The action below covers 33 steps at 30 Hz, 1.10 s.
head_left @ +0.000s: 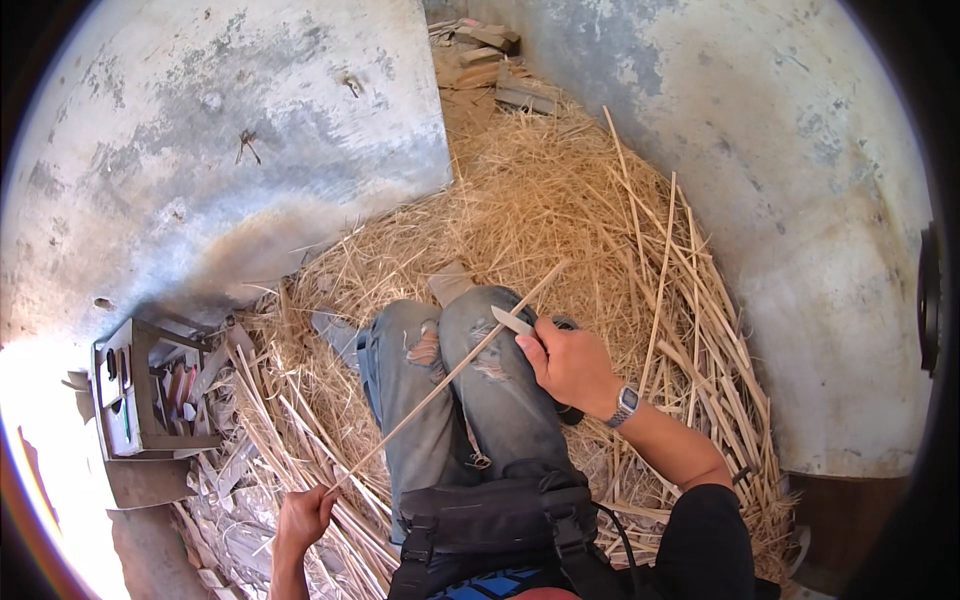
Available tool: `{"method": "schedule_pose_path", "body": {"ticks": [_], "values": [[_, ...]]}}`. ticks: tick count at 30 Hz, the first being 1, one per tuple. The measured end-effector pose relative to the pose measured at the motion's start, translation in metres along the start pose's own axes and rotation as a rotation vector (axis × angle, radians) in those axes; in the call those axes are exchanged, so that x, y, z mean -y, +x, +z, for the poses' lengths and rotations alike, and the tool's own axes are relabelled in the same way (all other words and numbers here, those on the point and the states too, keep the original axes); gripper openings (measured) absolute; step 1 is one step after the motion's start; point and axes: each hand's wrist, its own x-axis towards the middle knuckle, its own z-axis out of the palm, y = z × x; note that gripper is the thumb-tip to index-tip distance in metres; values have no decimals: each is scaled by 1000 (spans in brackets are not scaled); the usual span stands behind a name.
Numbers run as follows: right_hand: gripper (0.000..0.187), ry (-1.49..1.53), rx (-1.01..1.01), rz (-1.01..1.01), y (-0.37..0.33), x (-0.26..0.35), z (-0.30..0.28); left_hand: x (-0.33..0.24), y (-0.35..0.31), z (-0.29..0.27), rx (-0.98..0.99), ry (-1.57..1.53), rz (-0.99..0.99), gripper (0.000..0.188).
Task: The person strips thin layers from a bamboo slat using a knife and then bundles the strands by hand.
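A long, thin pale stick (425, 405), like split cane or bamboo, runs slantwise across my lap from lower left to upper right. Its lower end is pinched in my left hand (303, 517), beside my left thigh. My right hand (575, 368) is closed round a knife above my right knee. The knife's pale blade (513, 321) points left and lies against or just over the stick near its upper part; contact cannot be told. My fist hides most of the handle. Beneath both are my worn jeans (425, 450), torn at the knees.
Straw-like shavings (540, 190) heap before me. Long sticks lie at my right (715, 390) and left (300, 440). A small wooden rack (150, 441) with odds and ends stands at left. Wood scraps (490, 45) lie at the back; walls (300, 120) rise on both sides.
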Motion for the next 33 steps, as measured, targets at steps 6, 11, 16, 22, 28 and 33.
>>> {"method": "schedule_pose_path", "body": {"ticks": [6,11,16,22,28,33], "values": [[43,-88,-22,18,15,-5,-16,12,-6,12,10,4,33,25],[45,-139,10,6,23,-8,-10,10,-1,13,41,29,-10,28],[46,-205,63,-59,17,4,-11,12,-3,13,59,7,-35,29],[47,-259,14,19,38,-13,-23,17,3,20,31,-56,12,30],[47,-323,-66,-4,58,-66,-43,15,3,14,74,-27,-35,27],[43,233,-238,148,60,-71,-42,11,-2,25,37,-83,-9,24]]}}
